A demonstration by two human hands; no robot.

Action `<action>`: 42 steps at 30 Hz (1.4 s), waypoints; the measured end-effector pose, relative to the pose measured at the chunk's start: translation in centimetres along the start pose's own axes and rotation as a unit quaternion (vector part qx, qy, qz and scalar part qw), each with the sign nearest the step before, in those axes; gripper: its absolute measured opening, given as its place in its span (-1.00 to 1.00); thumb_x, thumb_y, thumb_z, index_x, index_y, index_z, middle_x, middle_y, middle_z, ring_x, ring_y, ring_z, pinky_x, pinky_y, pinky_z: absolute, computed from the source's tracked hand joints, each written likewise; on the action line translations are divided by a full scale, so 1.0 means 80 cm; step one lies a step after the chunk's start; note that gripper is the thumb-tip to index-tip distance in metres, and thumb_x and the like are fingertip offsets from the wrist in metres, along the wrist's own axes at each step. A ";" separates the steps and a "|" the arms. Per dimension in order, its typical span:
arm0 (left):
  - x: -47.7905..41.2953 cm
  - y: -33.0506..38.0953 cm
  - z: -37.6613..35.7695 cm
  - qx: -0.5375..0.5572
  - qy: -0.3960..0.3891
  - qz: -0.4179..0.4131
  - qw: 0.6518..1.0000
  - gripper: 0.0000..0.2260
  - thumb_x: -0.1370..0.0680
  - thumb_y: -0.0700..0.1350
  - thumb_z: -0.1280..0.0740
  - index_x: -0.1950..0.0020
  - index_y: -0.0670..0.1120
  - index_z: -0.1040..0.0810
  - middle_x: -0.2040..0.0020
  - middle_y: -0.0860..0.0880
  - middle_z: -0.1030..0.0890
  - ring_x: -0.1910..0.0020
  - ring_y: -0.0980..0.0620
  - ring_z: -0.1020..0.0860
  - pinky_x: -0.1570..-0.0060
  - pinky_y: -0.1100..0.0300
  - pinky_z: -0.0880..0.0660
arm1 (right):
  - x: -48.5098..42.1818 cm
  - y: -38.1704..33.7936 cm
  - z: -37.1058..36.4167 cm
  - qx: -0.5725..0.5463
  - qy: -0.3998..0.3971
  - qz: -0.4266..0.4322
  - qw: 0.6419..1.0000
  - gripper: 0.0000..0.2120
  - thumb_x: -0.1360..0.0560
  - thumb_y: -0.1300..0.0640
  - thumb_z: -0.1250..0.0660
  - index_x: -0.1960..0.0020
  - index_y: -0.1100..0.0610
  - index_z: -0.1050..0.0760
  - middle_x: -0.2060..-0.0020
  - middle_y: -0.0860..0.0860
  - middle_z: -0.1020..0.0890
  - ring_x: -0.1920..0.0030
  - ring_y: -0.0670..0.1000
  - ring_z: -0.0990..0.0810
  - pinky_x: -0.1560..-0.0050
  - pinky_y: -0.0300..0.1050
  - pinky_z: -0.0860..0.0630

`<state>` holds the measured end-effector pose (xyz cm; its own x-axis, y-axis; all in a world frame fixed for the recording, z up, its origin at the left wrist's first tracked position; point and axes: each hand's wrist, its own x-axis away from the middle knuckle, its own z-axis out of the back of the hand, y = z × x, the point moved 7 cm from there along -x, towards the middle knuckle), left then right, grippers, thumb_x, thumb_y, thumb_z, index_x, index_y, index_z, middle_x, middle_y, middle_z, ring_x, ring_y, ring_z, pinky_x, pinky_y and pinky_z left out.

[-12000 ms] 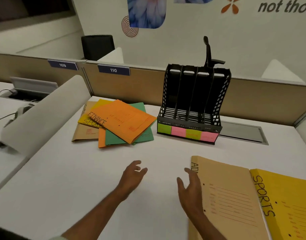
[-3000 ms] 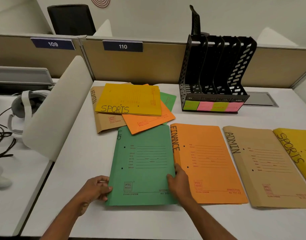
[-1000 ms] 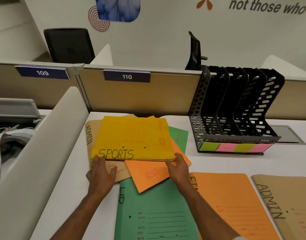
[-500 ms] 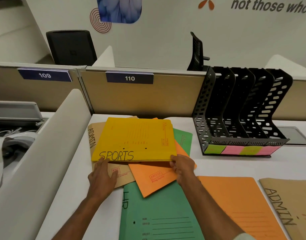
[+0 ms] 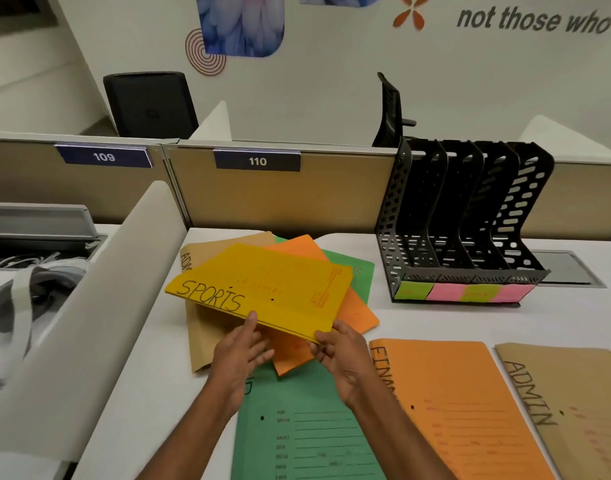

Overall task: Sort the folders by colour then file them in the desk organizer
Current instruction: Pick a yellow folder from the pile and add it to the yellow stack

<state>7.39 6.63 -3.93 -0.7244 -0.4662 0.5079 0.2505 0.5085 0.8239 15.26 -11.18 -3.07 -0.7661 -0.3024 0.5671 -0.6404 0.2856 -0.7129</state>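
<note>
I hold the yellow SPORTS folder (image 5: 262,289) by its near edge, my left hand (image 5: 240,355) under the spine side and my right hand (image 5: 342,355) pinching the corner, with the folder tilted above the pile. Under it lie an orange folder (image 5: 352,313), a green folder (image 5: 359,275) and a brown folder (image 5: 200,327). Nearer to me, a green HR folder (image 5: 307,434), an orange FINANCE folder (image 5: 459,403) and a brown ADMIN folder (image 5: 574,403) lie flat side by side. The black desk organizer (image 5: 463,216) stands empty at the back right.

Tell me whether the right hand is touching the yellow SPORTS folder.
Touching. The head view shows the right hand pinching the yellow SPORTS folder at its near edge.
</note>
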 end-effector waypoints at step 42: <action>0.280 -0.138 -0.256 -0.127 -0.232 0.007 0.964 -0.61 -0.55 0.08 -0.33 -0.36 0.03 -0.53 -0.24 -0.05 -0.66 -0.22 -0.07 -0.63 -0.23 -0.05 -0.52 | 0.268 -0.128 0.490 0.363 0.214 0.175 0.890 -0.81 -0.53 0.14 -0.38 -0.14 0.14 -0.59 0.10 0.07 -0.66 0.13 0.05 -0.61 0.20 -0.10 -0.50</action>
<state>1.56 -24.28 3.48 -0.9143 -0.0562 0.4011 0.3691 0.2920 0.8823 7.46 -56.25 0.20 -0.9617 0.1078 0.2519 -0.2738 -0.4151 -0.8676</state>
